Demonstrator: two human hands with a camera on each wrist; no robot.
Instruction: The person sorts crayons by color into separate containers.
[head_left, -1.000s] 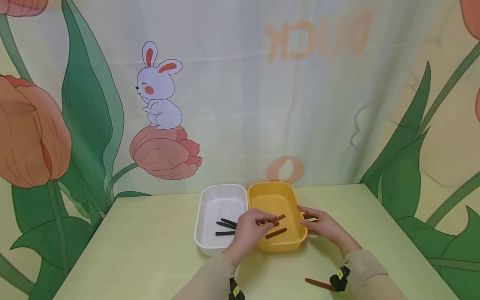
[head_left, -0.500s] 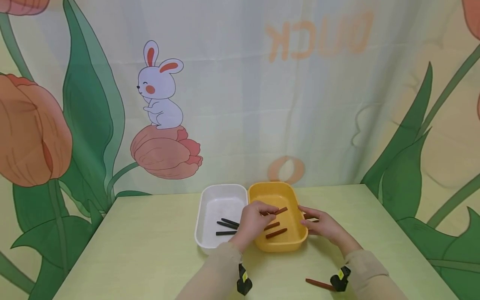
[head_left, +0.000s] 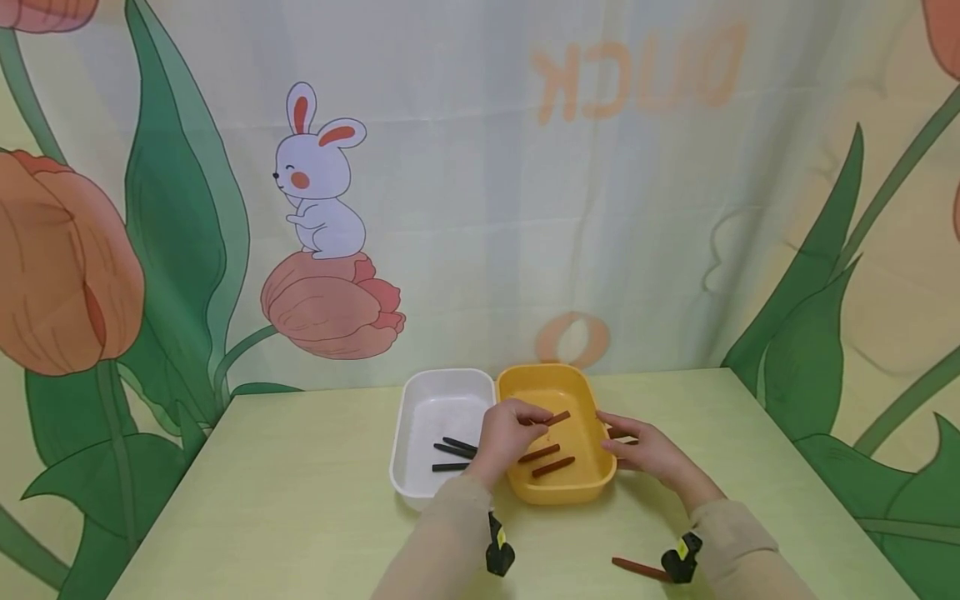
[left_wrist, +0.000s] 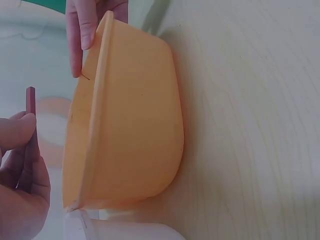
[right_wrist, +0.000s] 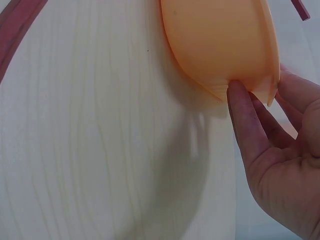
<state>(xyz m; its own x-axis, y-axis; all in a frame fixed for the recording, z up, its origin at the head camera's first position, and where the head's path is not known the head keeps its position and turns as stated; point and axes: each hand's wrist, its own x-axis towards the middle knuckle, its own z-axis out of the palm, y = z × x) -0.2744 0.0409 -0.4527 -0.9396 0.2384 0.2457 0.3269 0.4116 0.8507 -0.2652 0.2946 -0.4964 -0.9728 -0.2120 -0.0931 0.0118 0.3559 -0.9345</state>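
Note:
My left hand [head_left: 508,437] pinches a reddish-brown crayon [head_left: 560,417] between thumb and fingers above the yellow box [head_left: 557,495]. In the left wrist view this crayon [left_wrist: 31,100] is outside the box's rim line, pointing up. Two more brown crayons [head_left: 553,467] lie side by side on the box's floor. My right hand [head_left: 651,454] grips the box's right wall, and the right wrist view shows one finger [right_wrist: 245,112] against the outside and others over the rim. Part of the box is hidden behind my left hand.
A white box [head_left: 401,433] touches the yellow one on its left, holding several black crayons [head_left: 452,467]. Another brown crayon [head_left: 637,569] lies on the table beside the right wrist's camera. Behind the table [head_left: 285,483] hangs a printed curtain [head_left: 465,208].
My left hand has moved up and away from me with its crayon, uncovering more of the crayons on the yellow box's floor. The right hand stays on the rim.

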